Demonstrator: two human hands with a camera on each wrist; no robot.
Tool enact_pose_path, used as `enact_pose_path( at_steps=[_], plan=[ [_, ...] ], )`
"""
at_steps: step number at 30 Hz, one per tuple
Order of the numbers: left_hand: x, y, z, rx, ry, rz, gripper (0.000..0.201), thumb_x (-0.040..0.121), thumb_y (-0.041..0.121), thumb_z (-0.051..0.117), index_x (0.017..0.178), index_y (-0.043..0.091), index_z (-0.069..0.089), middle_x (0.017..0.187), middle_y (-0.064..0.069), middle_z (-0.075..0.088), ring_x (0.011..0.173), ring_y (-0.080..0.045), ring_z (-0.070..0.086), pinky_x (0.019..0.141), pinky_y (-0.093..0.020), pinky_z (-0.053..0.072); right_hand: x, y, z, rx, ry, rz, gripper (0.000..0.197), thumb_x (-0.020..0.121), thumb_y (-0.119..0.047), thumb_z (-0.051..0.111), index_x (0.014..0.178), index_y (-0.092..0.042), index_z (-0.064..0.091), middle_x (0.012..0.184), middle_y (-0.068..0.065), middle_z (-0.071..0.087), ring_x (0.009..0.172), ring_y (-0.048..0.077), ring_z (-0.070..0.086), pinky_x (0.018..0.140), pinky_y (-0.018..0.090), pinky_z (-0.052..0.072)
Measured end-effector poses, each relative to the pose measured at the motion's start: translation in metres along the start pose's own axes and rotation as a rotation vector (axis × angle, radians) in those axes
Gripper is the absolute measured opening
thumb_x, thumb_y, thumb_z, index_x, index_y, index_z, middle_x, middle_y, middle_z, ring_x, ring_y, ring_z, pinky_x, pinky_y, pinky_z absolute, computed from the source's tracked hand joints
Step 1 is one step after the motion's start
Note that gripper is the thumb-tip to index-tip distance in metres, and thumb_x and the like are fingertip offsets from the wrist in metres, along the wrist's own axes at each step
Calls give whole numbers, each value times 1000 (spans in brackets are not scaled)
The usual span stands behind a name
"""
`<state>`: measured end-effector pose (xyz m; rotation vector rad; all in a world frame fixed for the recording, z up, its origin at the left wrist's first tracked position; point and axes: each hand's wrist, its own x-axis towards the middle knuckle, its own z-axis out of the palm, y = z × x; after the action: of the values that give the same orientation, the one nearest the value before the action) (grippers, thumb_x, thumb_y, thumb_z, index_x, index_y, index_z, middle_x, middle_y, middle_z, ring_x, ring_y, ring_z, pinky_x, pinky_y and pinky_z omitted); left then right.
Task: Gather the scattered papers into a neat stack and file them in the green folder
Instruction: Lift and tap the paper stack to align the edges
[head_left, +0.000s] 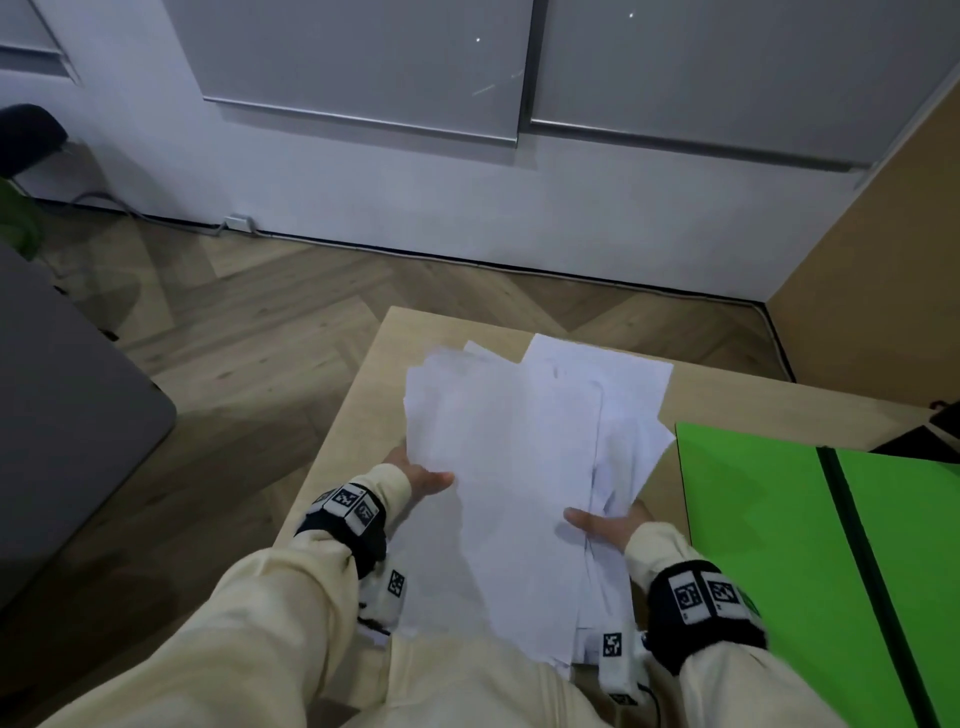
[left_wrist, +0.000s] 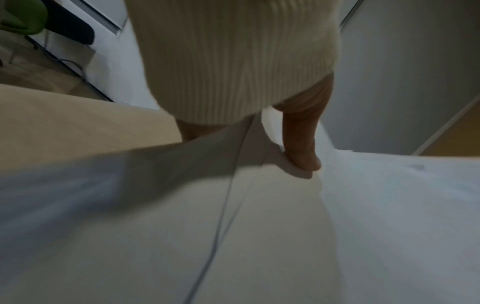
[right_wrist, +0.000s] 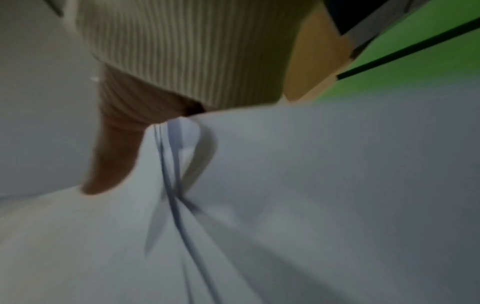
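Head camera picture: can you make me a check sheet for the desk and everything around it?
Surface: light wooden table, bare at its far left corner.
Job's things: loose white paper sheets, unevenly fanned, not squared; open bright green folder lying flat right of them.
Clutter: dark object at the table's right edge, unclear.
Grippers: left hand grips the papers' left edge; right hand grips their right edge.
Cables: grey cord along the floor by the wall.
Surroundings: herringbone wood floor, white wall, grey blinds.

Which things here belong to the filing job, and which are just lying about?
Belong to the job:
papers, held in both hands
green folder, open on the table

Just lying about:
black chair
wall socket
cable
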<state>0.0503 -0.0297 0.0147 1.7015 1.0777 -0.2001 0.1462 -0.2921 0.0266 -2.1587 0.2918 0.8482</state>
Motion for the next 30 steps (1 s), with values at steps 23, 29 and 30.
enact_pose_path(
  at_steps=[23, 29, 30],
  plan=[
    [-42, 106, -44, -48, 7, 448, 58, 71, 11, 79, 123, 3, 57, 113, -5, 56, 107, -12, 49, 97, -30, 40, -39, -96, -47, -67, 106, -210, 75, 62, -49, 79, 125, -16, 56, 120, 8, 61, 94, 17, 58, 80, 23, 39],
    [-54, 123, -30, -382, 91, 521, 70, 64, 25, 79, 125, 6, 52, 111, -1, 55, 98, -11, 54, 78, -9, 43, -67, -122, -52, 303, 129, -415, 65, 80, -22, 70, 135, -5, 40, 123, 3, 51, 109, 15, 50, 75, 4, 37],
    [-57, 125, -30, -378, 128, 545, 62, 71, 19, 77, 126, 5, 52, 111, 1, 54, 98, -9, 52, 70, 1, 42, -70, -123, -54, 302, 95, -364, 66, 81, -28, 67, 136, -4, 39, 129, 9, 51, 117, 21, 50, 82, 10, 37]
  ],
)
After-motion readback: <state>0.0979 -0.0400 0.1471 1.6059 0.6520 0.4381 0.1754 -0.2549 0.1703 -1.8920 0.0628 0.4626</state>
